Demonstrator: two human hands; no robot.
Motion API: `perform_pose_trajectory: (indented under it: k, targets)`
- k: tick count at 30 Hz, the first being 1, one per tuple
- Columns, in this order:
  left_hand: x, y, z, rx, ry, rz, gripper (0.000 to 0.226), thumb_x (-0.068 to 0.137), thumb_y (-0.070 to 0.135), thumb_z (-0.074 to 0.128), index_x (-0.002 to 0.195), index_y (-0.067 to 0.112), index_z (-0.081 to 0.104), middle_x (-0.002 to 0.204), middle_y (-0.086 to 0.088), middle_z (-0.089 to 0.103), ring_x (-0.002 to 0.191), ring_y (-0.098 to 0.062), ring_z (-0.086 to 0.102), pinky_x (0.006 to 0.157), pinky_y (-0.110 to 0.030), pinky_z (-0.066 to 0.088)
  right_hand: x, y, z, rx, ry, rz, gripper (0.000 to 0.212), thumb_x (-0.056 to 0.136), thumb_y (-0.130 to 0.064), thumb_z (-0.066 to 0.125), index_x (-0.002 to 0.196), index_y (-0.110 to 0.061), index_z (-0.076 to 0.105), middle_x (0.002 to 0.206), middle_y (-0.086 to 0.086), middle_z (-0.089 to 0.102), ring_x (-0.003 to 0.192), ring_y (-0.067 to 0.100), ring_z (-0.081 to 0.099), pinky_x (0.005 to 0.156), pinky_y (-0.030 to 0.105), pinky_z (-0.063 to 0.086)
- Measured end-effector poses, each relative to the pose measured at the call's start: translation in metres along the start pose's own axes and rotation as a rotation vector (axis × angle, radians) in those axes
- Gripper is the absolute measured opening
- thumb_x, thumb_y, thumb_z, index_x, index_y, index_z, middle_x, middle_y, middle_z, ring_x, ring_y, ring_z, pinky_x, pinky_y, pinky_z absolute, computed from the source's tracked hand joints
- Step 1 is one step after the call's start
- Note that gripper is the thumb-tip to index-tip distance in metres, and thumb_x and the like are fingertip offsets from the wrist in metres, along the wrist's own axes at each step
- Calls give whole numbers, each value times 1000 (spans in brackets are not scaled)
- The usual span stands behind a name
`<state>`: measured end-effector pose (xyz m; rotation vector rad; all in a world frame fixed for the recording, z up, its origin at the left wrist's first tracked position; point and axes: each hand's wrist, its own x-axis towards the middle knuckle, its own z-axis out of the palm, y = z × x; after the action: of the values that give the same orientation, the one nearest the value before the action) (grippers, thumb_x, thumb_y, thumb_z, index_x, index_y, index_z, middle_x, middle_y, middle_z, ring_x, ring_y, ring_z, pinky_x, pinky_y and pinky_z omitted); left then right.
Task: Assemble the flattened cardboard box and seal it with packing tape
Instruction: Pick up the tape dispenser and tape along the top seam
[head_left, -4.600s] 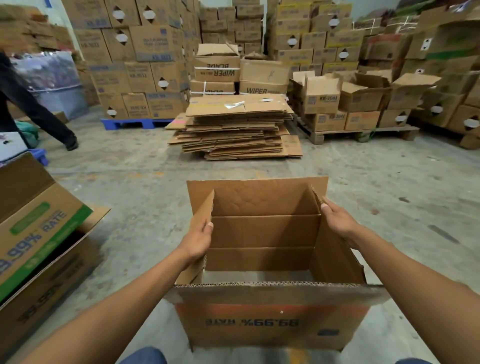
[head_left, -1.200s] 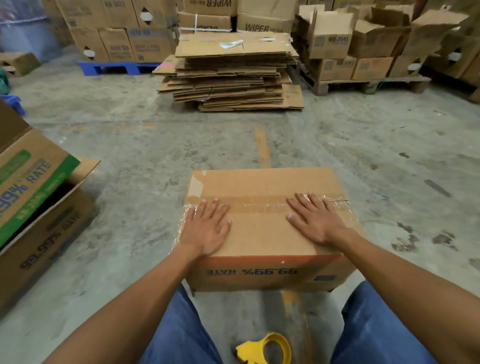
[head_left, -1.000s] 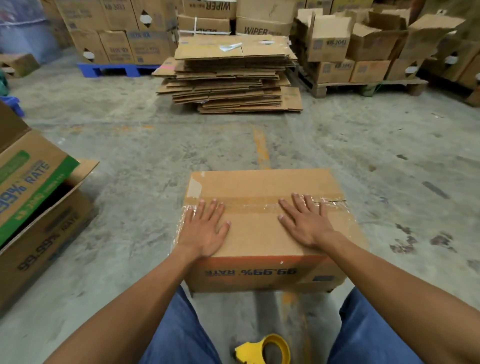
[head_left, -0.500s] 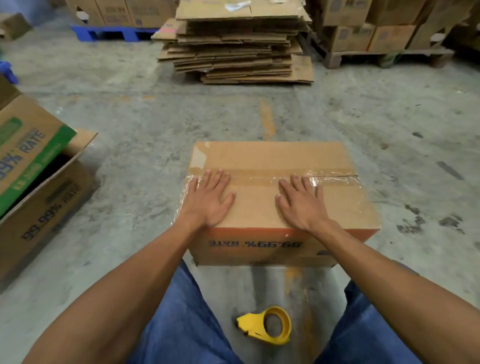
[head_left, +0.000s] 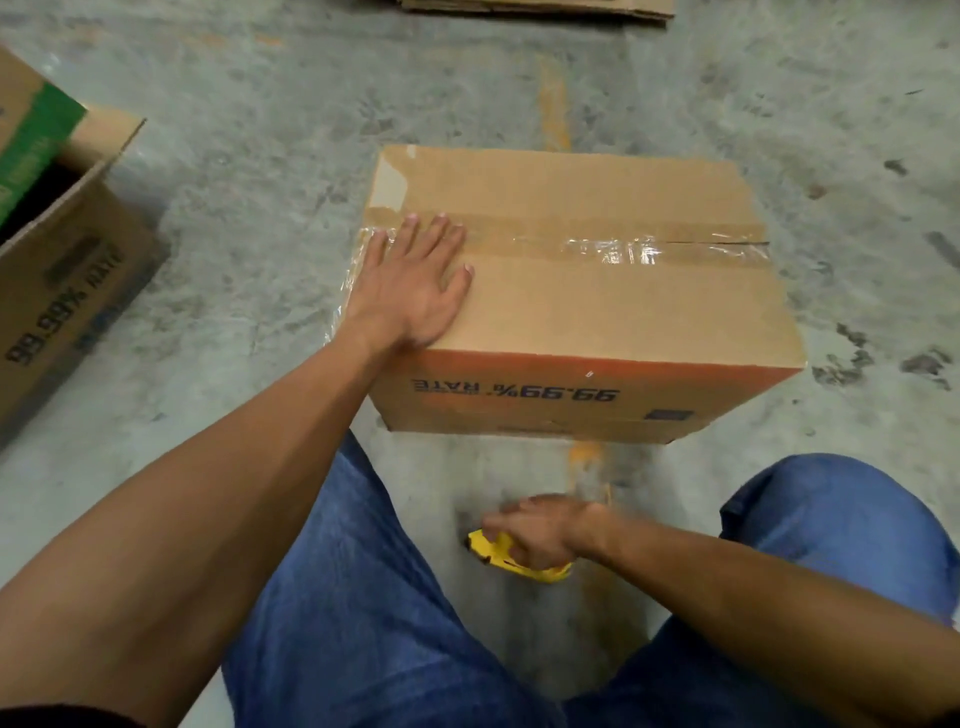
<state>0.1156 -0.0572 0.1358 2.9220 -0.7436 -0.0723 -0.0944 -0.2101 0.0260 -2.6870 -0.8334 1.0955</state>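
The brown cardboard box (head_left: 613, 306) stands closed on the concrete floor, its top seam covered by a strip of clear packing tape (head_left: 613, 244). My left hand (head_left: 415, 288) lies flat, fingers spread, on the left end of the top, fingertips on the tape. Down on the floor between my knees, my right hand (head_left: 540, 530) is curled over the yellow tape dispenser (head_left: 498, 556), which is mostly hidden under it. The hand is blurred.
An open box (head_left: 57, 270) with green print and a raised flap sits at the left. The edge of a flat cardboard stack (head_left: 535, 6) shows at the top. My blue-jeaned knees (head_left: 363, 597) flank the dispenser. An orange line (head_left: 553, 111) runs along the floor.
My right hand left the box top and dropped to the yellow tape dispenser on the floor. My left hand stayed on the box. The view tilted further down.
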Motion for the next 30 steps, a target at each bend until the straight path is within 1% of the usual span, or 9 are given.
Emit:
perform_pose_trajectory:
  k: [2, 7, 11, 13, 15, 18, 23, 27, 30]
  targets:
    - [-1, 0, 0, -2, -1, -2, 64, 98, 54, 9, 156, 28, 8, 165, 6, 2, 151, -20, -2, 121, -49, -1, 3, -3, 21, 24, -169, 28, 52, 89, -26, 62, 137, -21, 42, 131, 17, 54, 112, 39, 57, 84, 39, 45]
    - [-2, 2, -2, 5, -9, -3, 65, 97, 54, 11, 156, 28, 10, 165, 6, 4, 152, -21, -1, 121, -49, -1, 8, -8, 37, -174, -58, 57, 72, 82, -43, 70, 142, -26, 32, 122, 16, 62, 103, 40, 63, 79, 42, 47]
    - [-2, 3, -4, 5, -4, -10, 65, 97, 54, 12, 156, 28, 10, 165, 5, 5, 152, -21, 0, 121, -48, 0, 4, -7, 45, -215, -2, 47, 74, 84, -24, 70, 143, -21, 26, 108, 20, 67, 91, 39, 65, 66, 41, 41]
    - [-3, 3, -4, 1, -2, -13, 64, 98, 54, 12, 156, 28, 11, 165, 5, 6, 152, -21, -1, 121, -48, 0, 3, -4, 47, -77, -18, 83, 66, 86, -12, 62, 141, -19, 26, 105, 24, 64, 82, 36, 59, 63, 39, 37]
    - [-5, 4, -3, -5, 4, -14, 63, 98, 53, 13, 156, 28, 11, 165, 6, 6, 152, -20, -1, 121, -47, -1, 2, 0, 46, 132, -59, 125, 63, 88, -10, 56, 140, -23, 25, 113, 23, 56, 81, 32, 48, 67, 39, 39]
    - [-6, 4, -3, -4, 6, -10, 63, 98, 54, 12, 156, 29, 11, 165, 6, 6, 152, -20, -1, 121, -47, -1, -4, 9, 40, 307, -76, 125, 58, 92, -18, 53, 140, -29, 23, 127, 19, 47, 87, 28, 43, 75, 37, 37]
    - [-8, 3, -4, -5, 3, -13, 63, 98, 54, 12, 156, 29, 10, 165, 7, 5, 152, -19, -2, 121, -46, -2, 0, 11, 41, 165, -55, 63, 61, 93, -27, 52, 146, -25, 22, 127, 22, 52, 103, 38, 52, 79, 38, 36]
    - [-8, 5, -4, -6, -7, -16, 63, 98, 54, 12, 156, 29, 9, 165, 7, 3, 151, -19, -3, 121, -46, -2, 12, 15, 43, 69, -55, 6, 72, 99, -36, 44, 156, -31, 1, 123, 24, 60, 107, 40, 58, 88, 41, 43]
    - [-8, 4, -4, 2, -6, -19, 63, 98, 54, 11, 156, 29, 9, 165, 7, 3, 151, -19, -3, 121, -47, -1, 13, 13, 36, 72, -122, 21, 75, 100, -38, 45, 156, -34, -5, 132, 25, 55, 115, 40, 55, 94, 43, 43]
